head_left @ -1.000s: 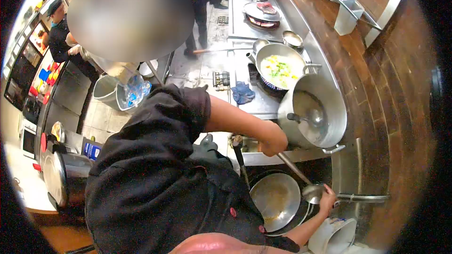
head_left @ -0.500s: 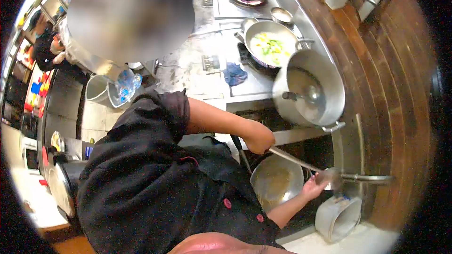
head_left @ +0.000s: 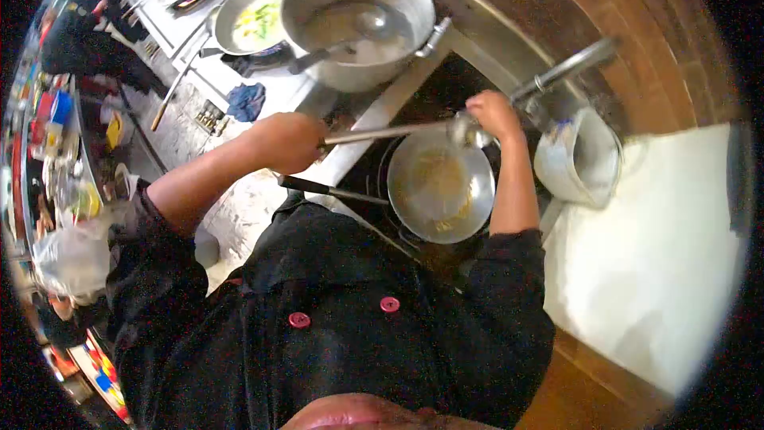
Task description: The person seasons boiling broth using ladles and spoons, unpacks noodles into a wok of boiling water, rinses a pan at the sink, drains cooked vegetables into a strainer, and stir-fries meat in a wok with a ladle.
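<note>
My left hand (head_left: 290,143) is closed round the handle of a metal ladle (head_left: 382,134), which lies nearly level. The ladle's bowl is just above the far rim of a wok (head_left: 442,187). My right hand (head_left: 495,115) is closed at the near end of a metal tap pipe (head_left: 569,70), right beside the ladle bowl; its exact hold is partly hidden. Inside the wok is a thin layer of brownish liquid or residue. The wok's dark handle (head_left: 318,186) points left, below my left forearm.
A big stockpot (head_left: 426,0) with a ladle in it stands beyond the wok. Left of it is a pan (head_left: 231,32) of yellow and green food. A blue cloth (head_left: 247,101) lies nearby. A whitish container (head_left: 589,163) stands right. Another person (head_left: 95,40) stands far left.
My view has turned, bringing the wok to the middle. My left hand still holds the ladle, its bowl now over the wok's far edge. My right hand stays by the tap.
</note>
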### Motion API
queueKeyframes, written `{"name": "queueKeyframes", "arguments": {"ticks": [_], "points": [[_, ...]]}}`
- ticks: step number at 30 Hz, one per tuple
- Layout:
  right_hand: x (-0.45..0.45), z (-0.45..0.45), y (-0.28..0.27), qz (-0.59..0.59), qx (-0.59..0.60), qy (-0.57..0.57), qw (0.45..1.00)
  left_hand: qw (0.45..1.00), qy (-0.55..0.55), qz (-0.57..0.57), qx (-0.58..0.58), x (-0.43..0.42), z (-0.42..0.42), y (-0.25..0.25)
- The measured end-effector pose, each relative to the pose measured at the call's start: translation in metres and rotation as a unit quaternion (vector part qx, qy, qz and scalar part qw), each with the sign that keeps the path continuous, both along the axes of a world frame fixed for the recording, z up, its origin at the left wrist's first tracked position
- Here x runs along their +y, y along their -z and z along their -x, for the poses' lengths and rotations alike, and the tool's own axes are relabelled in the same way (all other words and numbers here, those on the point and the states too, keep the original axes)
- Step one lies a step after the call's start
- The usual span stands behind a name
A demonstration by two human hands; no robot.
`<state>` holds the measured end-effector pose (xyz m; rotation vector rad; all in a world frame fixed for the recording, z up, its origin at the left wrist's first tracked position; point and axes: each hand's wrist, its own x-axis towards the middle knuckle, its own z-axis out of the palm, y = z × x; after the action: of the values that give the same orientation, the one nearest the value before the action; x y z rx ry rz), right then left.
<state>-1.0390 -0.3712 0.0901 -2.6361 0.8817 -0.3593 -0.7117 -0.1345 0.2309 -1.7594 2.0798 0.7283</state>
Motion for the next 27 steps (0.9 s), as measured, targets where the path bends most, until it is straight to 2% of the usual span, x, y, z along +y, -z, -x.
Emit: {"name": "queueKeyframes", "arguments": {"ticks": [1,3,5,6,7,9,10,12,13,14,16,17,19,23,25,26,27], "points": [[0.012,-0.003,-0.02,-0.006,-0.023,0.055,0.998,0.999,-0.025,0.008,-0.018,-0.002,0.002,-0.006],[-0.01,0.031,0.028,-0.148,-0.198,0.182,0.952,0.997,-0.073,0.033,0.015,0.006,0.001,-0.016],[-0.015,0.055,0.064,-0.037,-0.027,0.278,0.959,0.994,-0.085,0.062,0.033,0.015,-0.003,-0.01],[-0.019,0.056,0.12,-0.189,-0.328,0.314,0.871,0.994,-0.091,0.056,0.022,0.019,0.002,-0.01],[0.016,0.029,0.078,-0.419,-0.427,0.357,0.718,0.993,-0.1,0.053,0.011,0.023,0.006,-0.009],[0.031,0.031,0.09,-0.516,-0.263,0.346,0.738,0.992,-0.102,0.067,-0.014,0.034,-0.001,0.003],[0.033,0.041,0.093,-0.514,-0.267,0.354,0.734,0.989,-0.113,0.084,-0.042,0.04,-0.006,0.006],[0.034,0.066,0.093,-0.299,-0.183,0.399,0.847,0.984,-0.134,0.102,-0.05,0.054,-0.018,0.006],[0.053,0.053,0.021,-0.267,-0.262,0.408,0.833,0.976,-0.169,0.12,-0.061,0.06,-0.022,0.008],[0.061,0.045,-0.023,-0.186,-0.339,0.384,0.839,0.971,-0.18,0.146,-0.063,0.068,-0.025,0.007],[0.068,0.036,-0.09,-0.119,-0.43,0.248,0.86,0.957,-0.2,0.194,-0.084,0.083,-0.031,0.006],[0.054,0.027,-0.095,0.024,-0.415,0.265,0.87,0.956,-0.203,0.197,-0.082,0.089,-0.035,0.006],[0.038,0.002,-0.139,0.053,-0.178,0.426,0.885,0.956,-0.213,0.187,-0.072,0.102,-0.041,0.007],[-0.033,-0.057,-0.113,0.058,-0.246,0.367,0.895,0.954,-0.247,0.164,-0.053,0.128,-0.052,0.005],[-0.049,-0.073,-0.097,0.046,-0.295,0.447,0.843,0.953,-0.237,0.182,-0.057,0.139,-0.054,-0.001],[-0.045,-0.086,-0.096,-0.067,-0.361,0.453,0.812,0.951,-0.253,0.17,-0.059,0.147,-0.06,-0.003],[-0.033,-0.088,-0.092,-0.202,-0.408,0.41,0.791,0.951,-0.252,0.171,-0.056,0.156,-0.065,-0.005]]}}
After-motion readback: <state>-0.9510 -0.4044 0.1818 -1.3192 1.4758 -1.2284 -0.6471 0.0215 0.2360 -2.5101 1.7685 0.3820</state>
